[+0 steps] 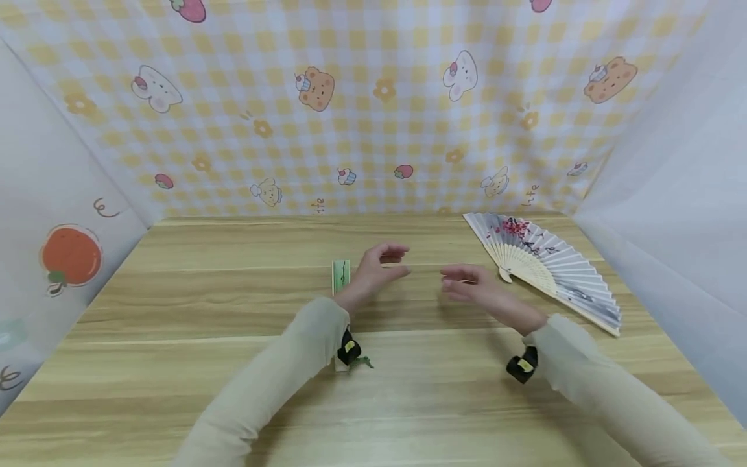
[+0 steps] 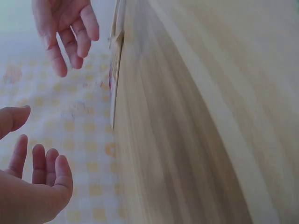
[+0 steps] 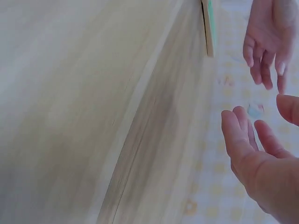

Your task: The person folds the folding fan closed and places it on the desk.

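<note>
My left hand hovers over the middle of the table, fingers loosely bent and nothing in them. Facing it across a gap is my right hand, also holding nothing, its fingers relaxed. An unfolded fan with pink blossoms and a pale ribbed base lies on the table just beyond the right hand. Under the left wrist lies a narrow folded fan with a green printed face, partly hidden by the sleeve. A bit of green tassel shows by its near end.
Both hands are above a wood-grain table. A yellow checked cloth with cartoon prints hangs along the back edge. White sheets close off the sides, the left one bearing an orange fruit print.
</note>
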